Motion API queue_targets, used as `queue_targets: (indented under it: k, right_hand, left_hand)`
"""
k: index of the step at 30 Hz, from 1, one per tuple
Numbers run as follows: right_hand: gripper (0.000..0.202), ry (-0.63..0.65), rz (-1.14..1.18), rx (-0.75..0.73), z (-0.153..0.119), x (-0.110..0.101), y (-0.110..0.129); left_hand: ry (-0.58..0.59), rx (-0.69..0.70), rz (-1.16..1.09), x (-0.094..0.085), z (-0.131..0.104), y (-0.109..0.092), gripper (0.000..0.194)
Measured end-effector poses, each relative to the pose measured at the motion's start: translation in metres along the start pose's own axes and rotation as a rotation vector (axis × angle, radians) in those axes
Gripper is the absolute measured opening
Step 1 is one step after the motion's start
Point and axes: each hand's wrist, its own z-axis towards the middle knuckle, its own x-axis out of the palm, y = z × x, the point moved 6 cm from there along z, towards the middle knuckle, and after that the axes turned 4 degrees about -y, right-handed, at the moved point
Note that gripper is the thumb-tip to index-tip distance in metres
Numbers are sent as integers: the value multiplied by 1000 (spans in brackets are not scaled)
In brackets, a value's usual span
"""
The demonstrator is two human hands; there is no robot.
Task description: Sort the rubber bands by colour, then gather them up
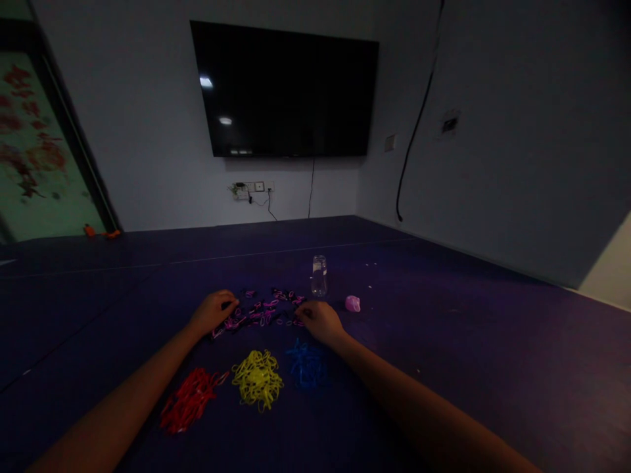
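Bands (269, 315) in four groups on one dark purple surface (453, 374): one loose pink-and-black scatter (256, 316) between left hand (213, 313) and right hand (320, 320), plus one red heap (190, 402), one yellow heap (257, 378) and one blue heap (306, 364) nearer the camera.

Too many and too tangled to count singly; thin, looped, rubbery-looking. Curled hands at opposite edges of the scatter, fingertips low; cannot tell whether pinching any band. Just beyond, one upright transparent bottle (319, 284) with pale label (319, 267), too small to read; beside it, one rounded pink lump (352, 303). Far left, red writing (20, 79) on one pale green panel (64, 203), illegible.
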Motion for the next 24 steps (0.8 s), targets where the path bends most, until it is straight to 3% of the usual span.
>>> queue_targets:
  k: [24]
  right_hand:
    - [22, 0, -15, -8, -1, 1, 0]
  left_hand:
    - [-40, -6, -11, 0, -1, 5, 21]
